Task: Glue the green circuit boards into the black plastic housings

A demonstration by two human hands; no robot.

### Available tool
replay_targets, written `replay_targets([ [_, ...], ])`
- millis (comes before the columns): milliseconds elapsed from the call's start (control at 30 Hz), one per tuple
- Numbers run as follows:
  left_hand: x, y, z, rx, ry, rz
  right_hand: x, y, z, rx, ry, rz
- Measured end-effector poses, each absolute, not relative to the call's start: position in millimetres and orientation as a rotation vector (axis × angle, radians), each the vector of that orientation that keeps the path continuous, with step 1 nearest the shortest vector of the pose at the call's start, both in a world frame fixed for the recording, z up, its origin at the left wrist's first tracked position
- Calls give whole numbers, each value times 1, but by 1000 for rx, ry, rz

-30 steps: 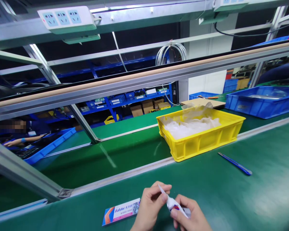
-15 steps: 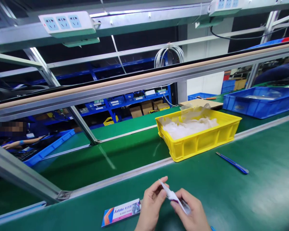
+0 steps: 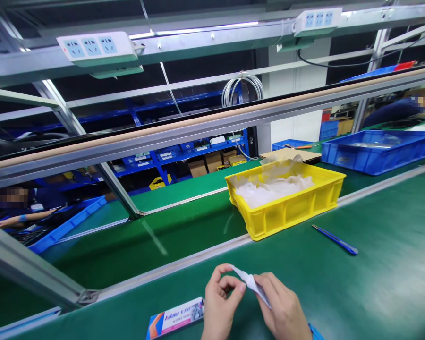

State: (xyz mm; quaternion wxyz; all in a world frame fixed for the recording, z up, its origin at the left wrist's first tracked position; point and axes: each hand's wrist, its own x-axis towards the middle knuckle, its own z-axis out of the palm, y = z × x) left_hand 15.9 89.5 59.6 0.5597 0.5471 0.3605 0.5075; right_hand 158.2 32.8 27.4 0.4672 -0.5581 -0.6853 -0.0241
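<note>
A slim white glue tube (image 3: 262, 292) with a long pointed nozzle is between my hands, low in the middle of the head view. My right hand (image 3: 285, 307) is closed round the tube's flat body, covering part of it. On the nozzle side, my left hand (image 3: 222, 300) has its index fingertip at the tip and its thumb by the collar, fingers curled in a ring. A printed Kafuter carton (image 3: 177, 317) lies on the green bench (image 3: 382, 288) beside my left hand. A blue band shows at my right wrist.
Beyond my hands stands a yellow bin (image 3: 293, 212) with white plastic wrapping (image 3: 269, 191). To its right lies a blue-handled knife or tweezers (image 3: 335, 240). A blue bin (image 3: 375, 153) sits farther back. Metal posts (image 3: 118, 189) and a rail cross the view; people work at both sides.
The camera view has shifted slightly. My right hand has turned the tube a little, so its printed side no longer shows. My left fingers have curled more openly round the nozzle end.
</note>
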Motion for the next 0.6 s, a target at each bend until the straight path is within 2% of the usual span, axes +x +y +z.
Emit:
replay_targets([
  [167,16,110,97,1436,870,1327,174,36,49,-1413,-1419,242],
  [367,101,228,184,1757,835,1503,202,39,50,-1438,-1140,615],
  [500,165,281,208,2064,832,1298,211,42,34,-1376,-1040,788],
  [600,159,295,199,2254,842,1084,212,38,28,-1315,-995,912],
])
